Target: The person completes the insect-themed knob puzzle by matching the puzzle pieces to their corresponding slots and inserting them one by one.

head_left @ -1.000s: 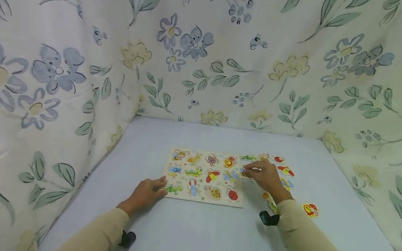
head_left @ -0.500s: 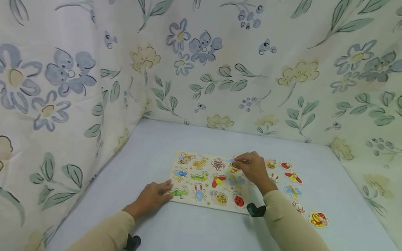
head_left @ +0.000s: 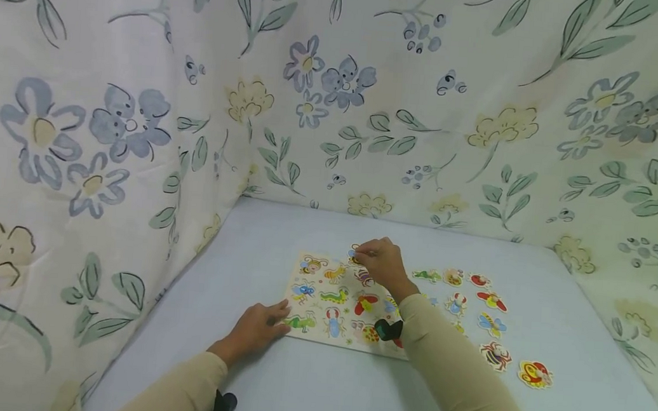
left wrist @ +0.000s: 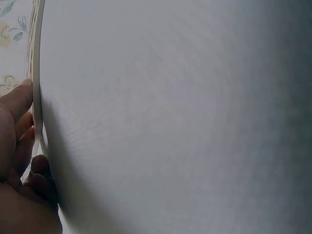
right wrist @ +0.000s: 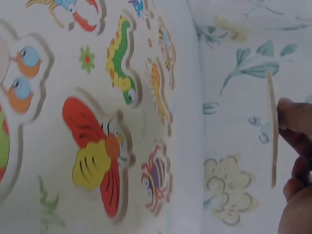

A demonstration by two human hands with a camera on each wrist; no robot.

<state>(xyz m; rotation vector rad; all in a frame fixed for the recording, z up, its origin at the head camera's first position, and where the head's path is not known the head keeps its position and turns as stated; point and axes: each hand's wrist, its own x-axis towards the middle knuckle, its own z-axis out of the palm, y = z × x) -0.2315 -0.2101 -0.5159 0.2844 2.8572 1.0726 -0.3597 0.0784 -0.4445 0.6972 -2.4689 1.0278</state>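
A wooden insect puzzle board point(head_left: 322, 308) with shallow picture recesses lies flat on the table. My left hand point(head_left: 257, 329) rests at its near left corner, fingers against the edge point(left wrist: 35, 63). Over the board's far edge, my right hand point(head_left: 383, 264) pinches a thin bee puzzle piece point(head_left: 353, 254) between thumb and fingertips. The right wrist view shows that puzzle piece point(right wrist: 273, 131) edge-on, raised off the board, whose printed spider point(right wrist: 156, 180) and red-winged insect point(right wrist: 95, 156) face up. The right forearm hides part of the board's right side.
Several loose insect pieces lie on the table right of the board, among them a ladybug piece point(head_left: 479, 280), a spider piece point(head_left: 495, 356) and a red-yellow piece point(head_left: 535, 374) nearest the front. Floral curtains point(head_left: 382, 107) stand behind and beside the table.
My right hand has carried the bee piece leftward from the loose pieces, across the board to its far edge. The left hand stays at the corner. The head view has shifted slightly.
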